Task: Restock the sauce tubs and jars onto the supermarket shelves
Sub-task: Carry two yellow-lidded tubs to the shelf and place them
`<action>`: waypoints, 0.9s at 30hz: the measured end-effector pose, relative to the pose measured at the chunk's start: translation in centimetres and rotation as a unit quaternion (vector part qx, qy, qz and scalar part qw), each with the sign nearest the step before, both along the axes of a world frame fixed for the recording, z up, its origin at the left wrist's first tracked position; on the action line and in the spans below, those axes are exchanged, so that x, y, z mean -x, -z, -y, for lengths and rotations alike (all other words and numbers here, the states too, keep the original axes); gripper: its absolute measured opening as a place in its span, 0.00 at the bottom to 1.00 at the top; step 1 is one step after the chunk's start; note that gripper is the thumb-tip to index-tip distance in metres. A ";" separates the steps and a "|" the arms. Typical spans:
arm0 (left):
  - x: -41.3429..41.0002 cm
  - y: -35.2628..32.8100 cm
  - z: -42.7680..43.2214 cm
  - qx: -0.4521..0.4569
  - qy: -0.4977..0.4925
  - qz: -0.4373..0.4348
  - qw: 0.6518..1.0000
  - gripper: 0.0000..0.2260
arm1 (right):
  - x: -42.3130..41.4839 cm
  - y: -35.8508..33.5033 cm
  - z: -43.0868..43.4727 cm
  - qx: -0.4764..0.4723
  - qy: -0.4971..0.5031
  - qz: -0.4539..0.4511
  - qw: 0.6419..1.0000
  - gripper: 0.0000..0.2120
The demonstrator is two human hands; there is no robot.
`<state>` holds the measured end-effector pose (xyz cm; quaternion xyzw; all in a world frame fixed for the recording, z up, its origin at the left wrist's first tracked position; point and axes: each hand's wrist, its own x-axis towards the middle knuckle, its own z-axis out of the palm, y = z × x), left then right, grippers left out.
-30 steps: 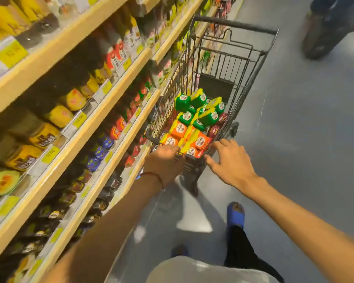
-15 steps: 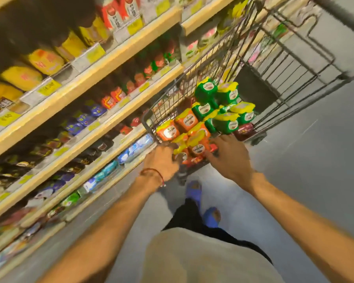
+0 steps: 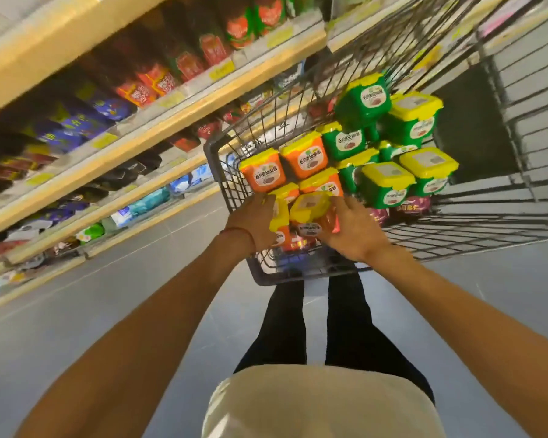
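A wire shopping cart holds several orange sauce tubs and green sauce tubs, all with yellow lids. Both my hands reach into the near end of the cart. My left hand presses against the left side of an orange tub lying on its side. My right hand grips the right side of a neighbouring orange tub. The two tubs sit squeezed between my palms. Dark red jars lie at the cart bottom under the green tubs.
Wooden supermarket shelves run along the left, stocked with red, purple and dark sauce packs and yellow price tags. The lowest shelf carries blue and green pouches. Grey floor lies below, with my legs behind the cart.
My hands have gone from the cart's near rim into the basket and closed around orange tubs. The view has tilted down and moved closer to the cart.
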<state>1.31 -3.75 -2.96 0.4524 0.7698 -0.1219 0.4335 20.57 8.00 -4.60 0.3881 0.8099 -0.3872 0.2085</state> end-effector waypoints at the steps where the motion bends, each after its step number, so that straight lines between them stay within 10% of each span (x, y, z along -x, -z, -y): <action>1: -0.1 0.9 -0.4 0.009 -0.001 -0.002 1.000 0.42 | 0.3 1.0 -0.5 0.017 0.001 -0.001 1.000 0.37; 15: 1.6 8.5 -2.8 0.140 0.055 0.015 0.988 0.37 | 1.7 10.5 -2.7 0.185 0.066 -0.042 0.980 0.54; 27: 1.1 6.2 -0.8 -0.049 -0.060 0.017 0.997 0.48 | 0.4 6.3 -3.6 0.111 0.141 -0.078 0.981 0.51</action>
